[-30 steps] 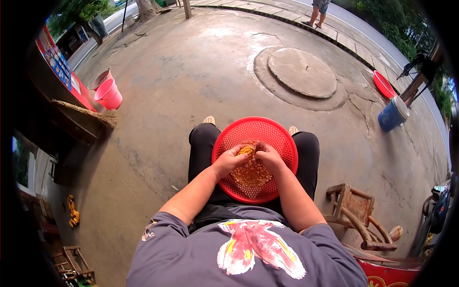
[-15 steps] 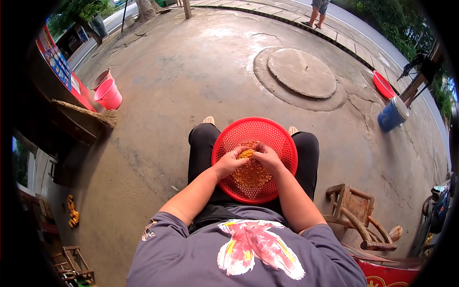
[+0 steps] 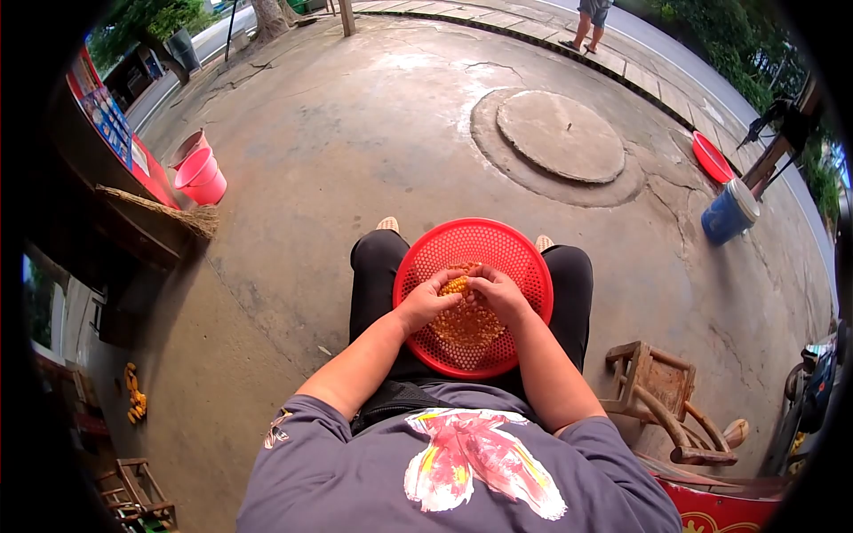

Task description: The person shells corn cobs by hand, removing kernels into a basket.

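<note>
Looks down onto a round red plastic basket with perforated sides [image 3: 480, 242], resting across black trousers [image 3: 378, 275]. Near the basket's centre, between both hands, a cylindrical yellow ear of corn [image 3: 456, 286], partly covered by fingers. At nine o'clock from the ear, the bare left hand [image 3: 433, 300], grip curled around its side. At three o'clock, the bare right hand [image 3: 496, 290], fingers bent in close against the ear; too small to tell whether pinching or only touching. At six o'clock, loose orange-yellow kernels [image 3: 466, 330], spread over the basket's bottom.

Likely light, stiff and sturdy to handle, with a hard, knobbly skin, perhaps slightly slick, more apt to shed than to crush. Best taken around the thick middle, thumb lengthwise, kept low over the basket.

Farther out: at ten o'clock, a pink plastic bucket [image 3: 203, 180]; at one, a round grey concrete cover [image 3: 562, 133]; at two, a blue cylindrical bucket [image 3: 727, 220]; at four, a brown wooden chair [image 3: 668, 380].
</note>
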A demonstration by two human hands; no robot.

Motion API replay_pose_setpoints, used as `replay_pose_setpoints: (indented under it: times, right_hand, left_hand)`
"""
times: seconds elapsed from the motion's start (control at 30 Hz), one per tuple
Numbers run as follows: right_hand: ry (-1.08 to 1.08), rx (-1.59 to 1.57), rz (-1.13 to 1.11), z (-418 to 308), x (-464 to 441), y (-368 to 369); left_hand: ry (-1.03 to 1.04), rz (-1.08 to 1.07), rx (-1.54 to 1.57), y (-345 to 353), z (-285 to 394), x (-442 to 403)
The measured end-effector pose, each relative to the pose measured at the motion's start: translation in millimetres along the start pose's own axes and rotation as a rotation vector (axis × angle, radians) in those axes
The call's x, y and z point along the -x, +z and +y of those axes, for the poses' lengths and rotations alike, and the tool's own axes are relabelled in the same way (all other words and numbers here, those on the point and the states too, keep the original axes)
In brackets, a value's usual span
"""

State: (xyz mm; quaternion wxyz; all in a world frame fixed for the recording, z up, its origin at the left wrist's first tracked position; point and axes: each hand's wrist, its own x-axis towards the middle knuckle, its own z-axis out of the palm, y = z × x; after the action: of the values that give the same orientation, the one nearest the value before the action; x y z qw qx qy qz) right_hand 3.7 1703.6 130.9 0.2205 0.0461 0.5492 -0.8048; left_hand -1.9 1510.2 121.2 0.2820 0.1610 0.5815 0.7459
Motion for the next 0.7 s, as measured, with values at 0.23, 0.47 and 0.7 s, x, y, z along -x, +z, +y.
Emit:
replay_pose_setpoints:
  times: [0.23, 0.47, 0.7]
  right_hand:
    - [-0.005, 0.042, 0.032, -2.0, 3.3, 1.7]
    - [-0.034, -0.009, -0.045, -2.3, 1.9, -3.2]
    - [-0.04, 0.034, -0.048, -3.7, 2.9, 0.8]
  left_hand:
    - [-0.023, -0.002, 0.009, 2.9, 2.4, 0.5]
    - [-0.093, 0.014, 0.257, 4.1, 6.9, 0.2]
    - [-0.172, 0.028, 0.315, 6.1, 17.9, 4.5]
